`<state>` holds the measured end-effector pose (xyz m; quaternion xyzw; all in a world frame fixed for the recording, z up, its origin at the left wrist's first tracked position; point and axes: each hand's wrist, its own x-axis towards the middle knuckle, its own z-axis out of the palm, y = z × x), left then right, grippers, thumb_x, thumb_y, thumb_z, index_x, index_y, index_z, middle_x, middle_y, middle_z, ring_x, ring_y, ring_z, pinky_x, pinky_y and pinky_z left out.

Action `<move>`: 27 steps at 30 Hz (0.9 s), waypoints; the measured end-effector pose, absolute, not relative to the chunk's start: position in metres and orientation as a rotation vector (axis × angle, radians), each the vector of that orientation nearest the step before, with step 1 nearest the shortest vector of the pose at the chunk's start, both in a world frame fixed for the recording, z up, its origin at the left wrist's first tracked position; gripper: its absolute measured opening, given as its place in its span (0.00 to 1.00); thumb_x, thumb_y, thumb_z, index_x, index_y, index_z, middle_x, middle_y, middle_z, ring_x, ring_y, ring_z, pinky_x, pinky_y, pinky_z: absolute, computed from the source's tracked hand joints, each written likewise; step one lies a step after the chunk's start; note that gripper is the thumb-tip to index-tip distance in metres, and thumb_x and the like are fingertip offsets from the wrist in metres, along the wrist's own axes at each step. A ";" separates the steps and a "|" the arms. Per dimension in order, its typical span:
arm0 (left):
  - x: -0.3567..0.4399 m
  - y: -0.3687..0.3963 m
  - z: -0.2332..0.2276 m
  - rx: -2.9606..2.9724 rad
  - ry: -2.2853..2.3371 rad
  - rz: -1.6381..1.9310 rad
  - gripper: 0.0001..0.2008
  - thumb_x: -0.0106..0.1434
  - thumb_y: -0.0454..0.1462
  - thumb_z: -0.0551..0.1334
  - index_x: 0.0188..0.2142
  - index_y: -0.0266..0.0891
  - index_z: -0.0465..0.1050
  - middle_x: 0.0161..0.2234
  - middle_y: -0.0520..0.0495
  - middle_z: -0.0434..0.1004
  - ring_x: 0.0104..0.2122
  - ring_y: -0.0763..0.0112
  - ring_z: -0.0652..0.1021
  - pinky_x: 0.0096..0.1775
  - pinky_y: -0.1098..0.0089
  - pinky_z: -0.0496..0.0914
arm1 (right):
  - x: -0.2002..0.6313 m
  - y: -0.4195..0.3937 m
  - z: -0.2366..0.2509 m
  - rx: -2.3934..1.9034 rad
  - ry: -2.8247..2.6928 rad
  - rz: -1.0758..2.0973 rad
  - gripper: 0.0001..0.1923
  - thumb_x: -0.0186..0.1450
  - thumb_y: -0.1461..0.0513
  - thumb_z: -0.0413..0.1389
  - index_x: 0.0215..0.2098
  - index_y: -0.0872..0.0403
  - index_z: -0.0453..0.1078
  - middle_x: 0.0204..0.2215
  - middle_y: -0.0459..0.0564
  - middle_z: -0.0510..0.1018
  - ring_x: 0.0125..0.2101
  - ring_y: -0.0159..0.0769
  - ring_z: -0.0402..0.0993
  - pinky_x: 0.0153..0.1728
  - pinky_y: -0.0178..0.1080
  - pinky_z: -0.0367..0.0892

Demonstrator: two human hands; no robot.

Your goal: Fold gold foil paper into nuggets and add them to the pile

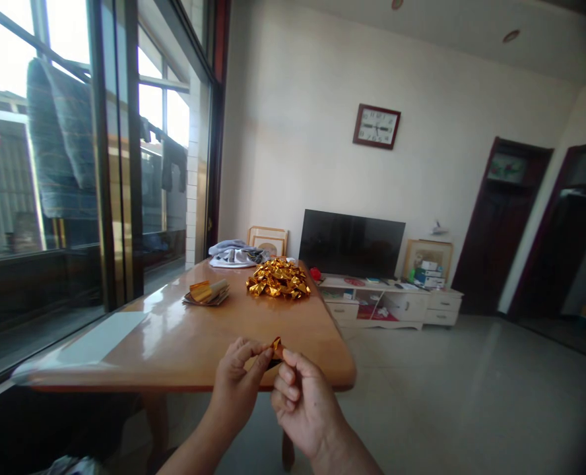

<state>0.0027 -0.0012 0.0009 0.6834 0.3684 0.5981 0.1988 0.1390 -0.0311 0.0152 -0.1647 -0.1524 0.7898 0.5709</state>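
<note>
Between my two hands, over the near edge of the wooden table (184,349), is a small folded piece of gold foil paper (276,344). My left hand (238,376) pinches its left side between thumb and fingertips. From the right, my right hand (305,402) grips it with thumb and forefinger, the other fingers curled in. Farther up the table lies a heap of folded gold foil pieces (279,278). To the left of that heap rests a stack of papers (206,293) with gold foil on top.
Folded clothes (233,253) lie at the table's far end, before framed pictures (268,241). Beyond stand a television (352,244) and a low white cabinet (412,307). Glass doors (117,165) line the left side; tiled floor (451,396) spreads to the right.
</note>
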 end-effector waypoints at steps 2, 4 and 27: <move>0.002 0.000 -0.001 1.963 1.052 1.692 0.10 0.67 0.43 0.63 0.34 0.42 0.80 0.34 0.47 0.78 0.37 0.62 0.77 0.41 0.64 0.70 | 0.136 -0.029 0.015 -0.418 -0.324 1.825 0.08 0.61 0.64 0.63 0.29 0.56 0.68 0.15 0.34 0.64 0.11 0.17 0.50 0.13 0.26 0.43; 0.002 0.000 -0.002 2.026 1.091 1.700 0.09 0.67 0.42 0.63 0.35 0.42 0.81 0.34 0.47 0.78 0.37 0.62 0.77 0.40 0.64 0.69 | 0.133 -0.027 0.014 -0.466 -0.297 1.787 0.10 0.61 0.64 0.64 0.28 0.55 0.66 0.13 0.33 0.62 0.10 0.17 0.48 0.13 0.26 0.42; 0.006 -0.008 -0.004 1.828 1.112 1.633 0.12 0.66 0.45 0.63 0.31 0.40 0.78 0.29 0.48 0.77 0.32 0.64 0.76 0.36 0.67 0.71 | 0.111 -0.029 0.000 -0.697 -0.757 1.116 0.15 0.62 0.53 0.65 0.31 0.54 0.68 0.16 0.35 0.62 0.16 0.23 0.51 0.17 0.28 0.50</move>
